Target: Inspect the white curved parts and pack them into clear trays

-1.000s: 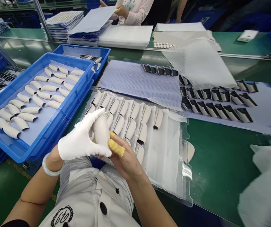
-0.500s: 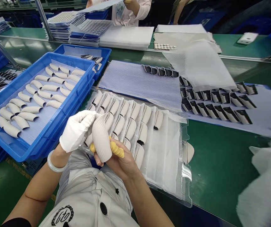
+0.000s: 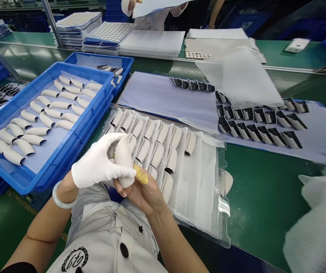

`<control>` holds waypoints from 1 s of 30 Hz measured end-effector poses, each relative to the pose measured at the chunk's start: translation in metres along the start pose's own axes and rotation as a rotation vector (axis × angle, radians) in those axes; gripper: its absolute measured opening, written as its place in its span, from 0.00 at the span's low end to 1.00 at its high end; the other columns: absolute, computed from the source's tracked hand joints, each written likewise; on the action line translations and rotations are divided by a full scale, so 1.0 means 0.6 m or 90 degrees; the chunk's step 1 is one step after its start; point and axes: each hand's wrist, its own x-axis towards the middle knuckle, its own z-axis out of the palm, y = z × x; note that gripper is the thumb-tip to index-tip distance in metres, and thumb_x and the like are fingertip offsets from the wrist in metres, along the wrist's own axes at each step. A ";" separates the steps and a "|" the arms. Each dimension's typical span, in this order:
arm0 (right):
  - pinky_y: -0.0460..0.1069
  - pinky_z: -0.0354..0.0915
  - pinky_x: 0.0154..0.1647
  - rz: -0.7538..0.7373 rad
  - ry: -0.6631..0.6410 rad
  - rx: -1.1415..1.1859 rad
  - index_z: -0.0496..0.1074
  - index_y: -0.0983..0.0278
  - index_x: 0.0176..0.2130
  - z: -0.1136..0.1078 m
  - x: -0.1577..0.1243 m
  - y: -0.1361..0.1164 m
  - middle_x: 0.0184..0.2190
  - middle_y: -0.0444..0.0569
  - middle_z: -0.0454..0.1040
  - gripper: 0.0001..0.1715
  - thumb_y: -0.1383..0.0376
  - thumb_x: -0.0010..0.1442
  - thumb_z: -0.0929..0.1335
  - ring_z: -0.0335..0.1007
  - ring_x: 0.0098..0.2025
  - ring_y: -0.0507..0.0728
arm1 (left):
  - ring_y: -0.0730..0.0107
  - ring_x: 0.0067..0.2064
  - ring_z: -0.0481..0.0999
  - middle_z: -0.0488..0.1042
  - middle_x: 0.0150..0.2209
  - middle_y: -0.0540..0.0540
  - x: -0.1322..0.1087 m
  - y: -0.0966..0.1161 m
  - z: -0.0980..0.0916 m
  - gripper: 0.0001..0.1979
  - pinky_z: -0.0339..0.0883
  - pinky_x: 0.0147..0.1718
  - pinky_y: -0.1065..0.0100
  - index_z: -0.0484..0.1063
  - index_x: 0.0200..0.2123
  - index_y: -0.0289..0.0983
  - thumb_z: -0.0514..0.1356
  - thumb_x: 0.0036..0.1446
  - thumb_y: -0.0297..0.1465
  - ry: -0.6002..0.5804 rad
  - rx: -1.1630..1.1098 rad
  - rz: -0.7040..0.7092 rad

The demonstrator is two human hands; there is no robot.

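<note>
My left hand (image 3: 94, 163), in a white glove, wraps its thumb and fingers around a curved, ribbed off-white piece (image 3: 123, 157) with a pointed upper tip. From below and the right, my right hand (image 3: 142, 193) grips the same piece; it is bare except for yellow finger covers (image 3: 140, 174), and some of its fingers are hidden behind the piece. Just beyond my hands lies a clear plastic tray (image 3: 197, 197), lined with white sheeting, holding rows of similar ribbed pieces (image 3: 157, 154) with dark inner sides.
Blue bins (image 3: 41, 178) are stacked at left, the top one holding ribbed pieces in rows. Black-lined pieces (image 3: 265, 134) stand on sheets at right, partly under a translucent sheet (image 3: 245, 79). One loose piece (image 3: 225, 182) lies beside the tray. Across the bench, a person (image 3: 154, 22) handles a sheet.
My left hand has gone from pinching near the piece's upper edge to closing around its body. My right hand keeps its hold. Across the bench, the person's sheet has moved right.
</note>
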 end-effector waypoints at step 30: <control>0.43 0.58 0.20 -0.035 -0.035 0.117 0.75 0.67 0.37 0.002 0.002 0.013 0.32 0.50 0.74 0.17 0.55 0.57 0.70 0.63 0.24 0.48 | 0.55 0.55 0.69 0.70 0.54 0.39 0.000 -0.002 -0.002 0.29 0.63 0.55 0.60 0.68 0.53 0.34 0.63 0.51 0.44 0.011 0.000 0.025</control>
